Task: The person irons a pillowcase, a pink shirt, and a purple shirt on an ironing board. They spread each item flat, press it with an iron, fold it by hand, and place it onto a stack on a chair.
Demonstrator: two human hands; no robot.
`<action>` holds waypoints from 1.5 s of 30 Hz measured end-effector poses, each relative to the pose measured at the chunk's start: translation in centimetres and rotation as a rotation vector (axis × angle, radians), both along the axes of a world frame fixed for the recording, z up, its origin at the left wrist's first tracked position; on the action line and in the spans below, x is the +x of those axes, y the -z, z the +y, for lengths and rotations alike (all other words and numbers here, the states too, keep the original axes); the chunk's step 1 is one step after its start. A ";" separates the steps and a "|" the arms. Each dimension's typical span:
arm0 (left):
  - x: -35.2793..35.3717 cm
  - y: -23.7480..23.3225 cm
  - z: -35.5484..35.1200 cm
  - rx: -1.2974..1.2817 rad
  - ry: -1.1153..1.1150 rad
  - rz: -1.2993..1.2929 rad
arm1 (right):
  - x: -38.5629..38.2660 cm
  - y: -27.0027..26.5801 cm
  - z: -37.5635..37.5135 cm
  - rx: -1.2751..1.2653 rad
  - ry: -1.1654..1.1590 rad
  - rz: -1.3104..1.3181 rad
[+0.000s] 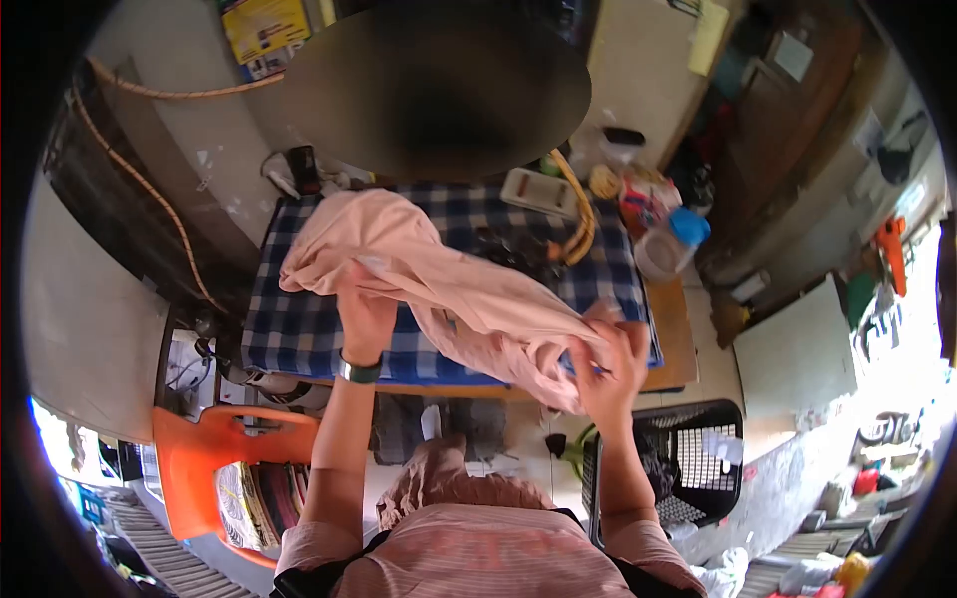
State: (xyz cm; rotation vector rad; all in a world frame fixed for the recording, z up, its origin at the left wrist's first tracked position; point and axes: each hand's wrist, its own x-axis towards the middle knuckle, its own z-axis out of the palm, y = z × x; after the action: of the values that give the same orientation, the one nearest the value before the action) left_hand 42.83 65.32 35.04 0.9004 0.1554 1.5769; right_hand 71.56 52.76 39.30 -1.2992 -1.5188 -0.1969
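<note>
A pale pink garment (pixel 478 294) is stretched slantwise between my two hands, over the table with the blue checked cloth (pixel 274 324). My left hand (pixel 366 317) grips it on the left side, with the fingertips partly hidden in the folds. Bunched fabric spreads beyond that hand toward the back of the table. At the lower right end, my right hand (pixel 613 374) pinches the edge of the cloth between thumb and fingers. The garment's exact kind cannot be made out in its twisted state.
A tray-like box (pixel 539 192), a dark plastic bag (pixel 518 251) and a blue-lidded jar (pixel 670 246) stand along the table's back and right. An orange chair (pixel 184 468) holding books is at lower left. A black basket (pixel 713 458) sits at lower right.
</note>
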 end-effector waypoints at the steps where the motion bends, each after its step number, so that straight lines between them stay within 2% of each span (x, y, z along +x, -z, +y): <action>1: -1.9 -1.4 1.7 0.007 -0.016 -0.012 | -1.6 -1.6 0.9 0.062 -0.011 0.012; 3: -5.9 -4.2 4.9 -0.160 -0.140 -0.135 | -4.4 -3.4 2.4 0.125 -0.046 -0.034; 4: -8.1 -4.5 6.7 -0.158 -0.151 -0.143 | -6.1 -3.2 2.8 0.128 -0.058 -0.040; 6: -13.4 -3.1 10.1 -0.185 -0.125 -0.151 | -9.7 -2.8 3.5 -0.209 -0.284 -0.111; 7: -18.0 1.6 12.8 -0.291 -0.109 -0.165 | -11.7 -2.6 4.7 -0.215 -0.295 -0.121; 8: -19.4 3.0 13.1 -0.301 -0.120 -0.176 | -13.8 -1.8 6.0 -0.364 -0.505 -0.113; 9: -20.6 4.6 12.4 -0.415 -0.214 -0.141 | -15.2 -0.8 7.3 -0.520 -0.713 -0.098; 10: -21.5 6.4 11.4 -0.532 -0.304 -0.102 | -15.4 1.2 9.3 -0.480 -0.724 -0.129; 11: -23.6 10.8 10.8 -0.654 -0.228 -0.106 | -15.1 3.3 11.8 -0.442 -0.733 -0.158; 12: -25.9 16.3 10.0 -0.774 -0.149 -0.112 | -14.2 3.9 14.5 -0.495 -0.549 -0.221; 13: -26.9 20.6 8.8 -0.833 -0.261 0.052 | -12.7 4.7 17.3 -0.541 -0.364 -0.285; 14: -27.5 23.8 7.5 -0.883 -0.370 0.221 | -10.2 8.9 20.2 -0.440 -0.100 -0.416; 16: -27.3 26.4 5.5 -0.934 -0.493 0.663 | -7.2 11.4 23.9 -0.238 0.168 -0.679; 17: -25.4 25.6 4.2 -0.924 -0.586 0.620 | -5.6 13.0 25.0 -0.246 0.153 -0.685; 18: -25.4 26.6 3.3 -0.865 -0.540 0.713 | -4.2 14.7 26.0 -0.419 0.093 -0.711; 19: -24.7 26.1 2.4 -0.754 -0.598 0.858 | -3.2 15.7 26.7 -0.590 0.033 -0.735; 20: -23.5 24.9 1.7 -0.634 -0.654 1.002 | -2.6 16.2 27.1 -0.591 0.019 -0.739; 21: -22.8 23.7 1.3 -0.642 -0.664 1.000 | -2.2 16.4 27.6 -0.577 0.032 -0.728; 23: -21.7 22.4 0.1 -0.556 -0.681 1.433 | -2.5 16.9 28.4 -0.490 0.135 -0.731; 24: -21.9 23.1 -0.4 -0.579 -0.697 1.429 | -3.4 17.3 28.9 -0.485 0.110 -0.738; 26: -23.2 23.8 -0.5 -0.575 -0.546 1.249 | -7.4 18.4 29.9 -0.193 0.546 -0.705; 27: -23.6 21.3 -0.7 -0.616 -0.550 1.112 | -10.9 17.2 29.1 -0.264 0.385 -0.577; 28: -24.2 19.9 -1.0 -0.629 -0.576 1.112 | -13.4 17.4 29.0 -0.436 0.284 -0.604; 29: -24.7 18.9 -1.3 -0.676 -0.591 0.836 | -15.1 18.3 29.7 -0.632 0.051 -0.535; 30: -25.2 17.9 -1.6 -0.704 -0.597 0.559 | -17.1 20.1 30.0 -0.703 0.051 -0.473; 31: -25.8 16.9 -2.0 -0.823 -0.694 0.643 | -18.8 22.1 30.3 -0.775 0.052 -0.408; 32: -27.3 17.7 -2.2 -0.819 -0.712 0.648 | -20.1 24.0 31.0 -0.767 0.037 -0.400; 34: -31.1 20.1 -1.9 -1.016 -0.356 1.294 | -22.1 26.2 33.0 -1.049 -0.108 -0.374; 35: -30.5 18.6 -2.0 -1.161 -0.395 1.011 | -22.5 25.2 33.9 -1.035 -0.114 -0.366; 36: -29.7 15.4 -1.9 -1.155 -0.408 1.010 | -22.5 23.4 34.8 -1.050 -0.381 0.398; 37: -28.8 11.2 -1.9 -1.040 -0.489 0.878 | -22.1 21.7 35.3 -0.966 -0.626 1.166; 38: -28.4 9.0 -1.6 -0.925 -0.561 0.746 | -20.9 19.7 35.8 -0.619 -0.912 0.872; 39: -29.7 11.2 -0.5 -0.683 -0.733 0.654 | -20.9 14.1 34.5 -0.550 -0.891 1.344; 40: -30.9 11.3 0.3 -0.685 -0.734 0.653 | -19.3 12.8 35.1 -0.476 -0.814 1.316; 41: -31.9 11.2 1.3 -0.702 -0.970 0.635 | -18.0 8.8 33.9 -0.508 -0.749 1.327; 42: -32.3 11.0 2.4 -0.714 -1.203 0.611 | -16.1 8.2 33.8 -0.428 -0.876 1.407; 43: -32.3 9.9 3.1 -0.714 -1.199 0.608 | -15.6 4.9 31.5 -0.378 -0.934 1.390; 45: -31.4 6.7 3.7 -0.437 -1.471 0.946 | -13.2 3.8 29.3 -0.394 -0.887 1.328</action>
State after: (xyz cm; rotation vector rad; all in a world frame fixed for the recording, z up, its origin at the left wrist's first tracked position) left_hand 11.44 69.01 28.31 1.1517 2.1313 2.0337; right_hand 58.32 82.05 35.49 -0.5895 -0.7790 1.3262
